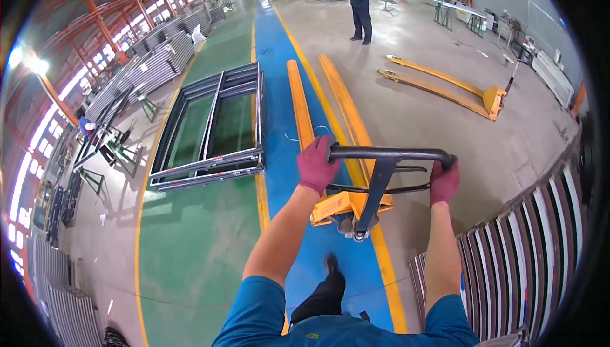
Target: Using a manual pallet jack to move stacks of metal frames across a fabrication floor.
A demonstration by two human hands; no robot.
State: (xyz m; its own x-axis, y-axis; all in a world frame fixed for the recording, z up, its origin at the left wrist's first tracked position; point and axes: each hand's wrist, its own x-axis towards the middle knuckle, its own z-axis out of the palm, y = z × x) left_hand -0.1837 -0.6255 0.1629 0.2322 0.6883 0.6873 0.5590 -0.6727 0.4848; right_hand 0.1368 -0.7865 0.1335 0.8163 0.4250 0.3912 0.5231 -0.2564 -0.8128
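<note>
A yellow pallet jack (333, 207) stands ahead of me on the blue lane, its two long forks pointing away and carrying nothing. Its dark handle (387, 154) is tilted back toward me. My left hand (318, 164), in a dark pink glove, is closed round the handle's left end. On the right end, my right hand (444, 180) is closed in a matching glove. Both arms reach forward. One of my feet (332, 263) shows on the blue floor behind the jack.
Stacked dark metal frames (206, 163) lie left on the green floor. Striped profiles (508, 251) are piled close at my right. Another yellow pallet jack (445, 86) stands ahead right. A person in dark clothes (360, 4) stands farther ahead. Green trestles (130, 156) stand far left.
</note>
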